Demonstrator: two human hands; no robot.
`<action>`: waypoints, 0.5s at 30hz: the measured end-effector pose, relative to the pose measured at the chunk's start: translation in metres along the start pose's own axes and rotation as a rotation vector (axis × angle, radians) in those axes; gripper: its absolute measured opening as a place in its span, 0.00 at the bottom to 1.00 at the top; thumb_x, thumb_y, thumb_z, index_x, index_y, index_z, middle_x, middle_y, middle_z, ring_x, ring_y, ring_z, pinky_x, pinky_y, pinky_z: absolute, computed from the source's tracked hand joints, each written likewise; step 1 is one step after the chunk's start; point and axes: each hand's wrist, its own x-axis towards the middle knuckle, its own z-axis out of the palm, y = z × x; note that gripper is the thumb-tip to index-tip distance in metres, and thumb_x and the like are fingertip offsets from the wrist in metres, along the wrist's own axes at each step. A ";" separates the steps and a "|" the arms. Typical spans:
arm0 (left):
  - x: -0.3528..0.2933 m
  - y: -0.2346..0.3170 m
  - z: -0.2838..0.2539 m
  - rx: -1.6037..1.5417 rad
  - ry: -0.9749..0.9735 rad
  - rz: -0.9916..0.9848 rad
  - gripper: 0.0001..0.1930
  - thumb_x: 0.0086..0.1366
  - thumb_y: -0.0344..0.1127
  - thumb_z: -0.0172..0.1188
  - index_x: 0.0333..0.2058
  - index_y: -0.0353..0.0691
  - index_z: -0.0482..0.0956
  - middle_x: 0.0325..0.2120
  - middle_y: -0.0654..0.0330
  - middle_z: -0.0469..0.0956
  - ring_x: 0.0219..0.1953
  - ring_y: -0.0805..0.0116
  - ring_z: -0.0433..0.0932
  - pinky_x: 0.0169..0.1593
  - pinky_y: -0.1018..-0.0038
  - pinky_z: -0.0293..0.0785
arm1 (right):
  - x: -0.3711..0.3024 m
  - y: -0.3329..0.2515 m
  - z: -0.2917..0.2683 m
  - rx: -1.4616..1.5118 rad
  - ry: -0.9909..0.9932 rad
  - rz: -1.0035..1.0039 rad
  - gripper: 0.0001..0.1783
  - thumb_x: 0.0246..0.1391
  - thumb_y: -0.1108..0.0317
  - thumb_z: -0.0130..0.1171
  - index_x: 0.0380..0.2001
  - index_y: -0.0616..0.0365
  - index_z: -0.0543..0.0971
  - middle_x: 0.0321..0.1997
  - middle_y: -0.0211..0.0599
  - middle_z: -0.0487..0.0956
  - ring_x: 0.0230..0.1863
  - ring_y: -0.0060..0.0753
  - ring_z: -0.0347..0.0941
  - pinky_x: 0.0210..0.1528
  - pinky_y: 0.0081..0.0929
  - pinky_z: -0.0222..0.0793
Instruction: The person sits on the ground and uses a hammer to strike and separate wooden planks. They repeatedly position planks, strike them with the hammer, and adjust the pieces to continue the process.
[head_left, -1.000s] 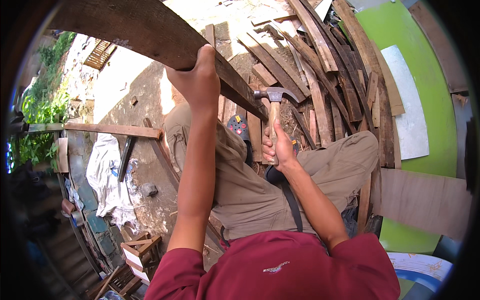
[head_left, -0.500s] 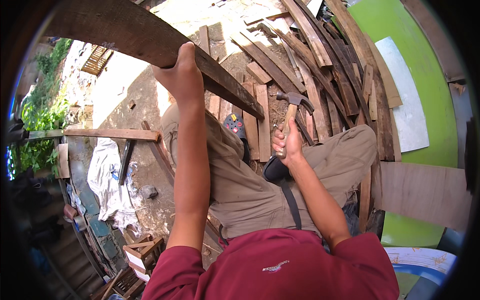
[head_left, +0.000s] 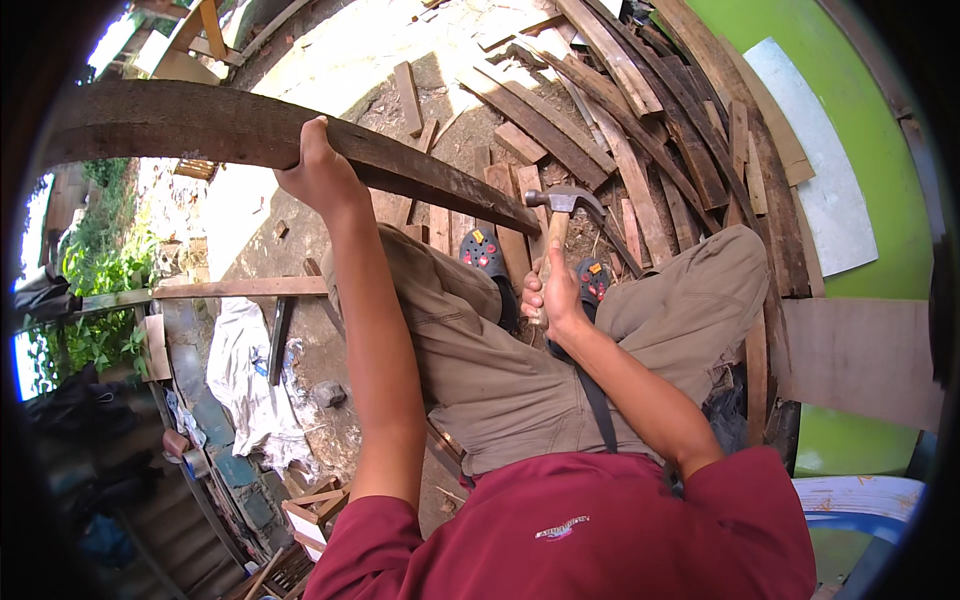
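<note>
A long dark wooden beam [head_left: 215, 125] slants from the far left down toward the middle. My left hand [head_left: 322, 170] grips it partway along, arm stretched out, with the thumb on its upper edge. Its near end rests low, by the short boards between my feet. My right hand [head_left: 555, 292] is closed around the wooden handle of a claw hammer [head_left: 565, 199]. The hammer stands upright over my right shoe [head_left: 592, 278]. Its head is close to the right of the beam's end; I cannot tell whether they touch.
Boards [head_left: 560, 130] lie piled at the far right, beside a green panel [head_left: 800, 120] and a white sheet [head_left: 815, 160]. A white cloth [head_left: 245, 375] lies at left under a wooden rail [head_left: 240, 288]. A grey stone [head_left: 328, 394] is near it. Short boards [head_left: 510, 240] lie by my left shoe [head_left: 483, 252].
My left hand has moved left with the beam, whose far part now lies flatter. The hammer has shifted slightly left, nearer the beam's end. The whole view has shifted a little.
</note>
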 end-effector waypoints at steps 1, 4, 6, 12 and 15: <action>0.002 -0.003 -0.001 -0.015 -0.001 -0.004 0.06 0.55 0.27 0.59 0.31 0.32 0.75 0.29 0.62 0.72 0.31 0.70 0.73 0.36 0.70 0.71 | -0.003 0.009 -0.002 -0.055 -0.030 0.035 0.27 0.67 0.35 0.44 0.35 0.50 0.67 0.20 0.27 0.64 0.12 0.22 0.56 0.13 0.26 0.55; 0.014 -0.011 -0.011 -0.041 0.026 -0.018 0.07 0.55 0.27 0.59 0.32 0.32 0.74 0.29 0.62 0.72 0.31 0.69 0.74 0.36 0.69 0.72 | -0.023 0.033 0.011 0.105 -0.048 0.102 0.28 0.67 0.34 0.42 0.33 0.49 0.66 0.20 0.26 0.64 0.14 0.21 0.57 0.15 0.25 0.56; 0.021 -0.019 -0.020 -0.040 0.069 -0.035 0.09 0.55 0.28 0.59 0.35 0.32 0.74 0.30 0.61 0.72 0.31 0.68 0.74 0.36 0.68 0.73 | -0.025 0.033 0.005 0.339 -0.005 0.147 0.29 0.67 0.33 0.40 0.32 0.49 0.66 0.20 0.25 0.63 0.15 0.21 0.58 0.17 0.24 0.56; 0.012 -0.015 -0.030 -0.048 0.116 -0.032 0.14 0.55 0.30 0.60 0.40 0.31 0.72 0.33 0.59 0.72 0.34 0.67 0.74 0.38 0.66 0.73 | 0.002 0.011 0.067 0.700 -0.074 0.362 0.30 0.67 0.33 0.40 0.28 0.49 0.66 0.17 0.23 0.62 0.13 0.19 0.56 0.16 0.21 0.55; 0.012 -0.017 -0.039 -0.021 0.131 -0.031 0.15 0.54 0.30 0.60 0.40 0.31 0.72 0.34 0.59 0.72 0.35 0.66 0.74 0.39 0.66 0.73 | 0.009 -0.006 0.091 0.790 -0.069 0.319 0.29 0.68 0.37 0.42 0.27 0.52 0.66 0.17 0.22 0.62 0.13 0.18 0.56 0.15 0.20 0.55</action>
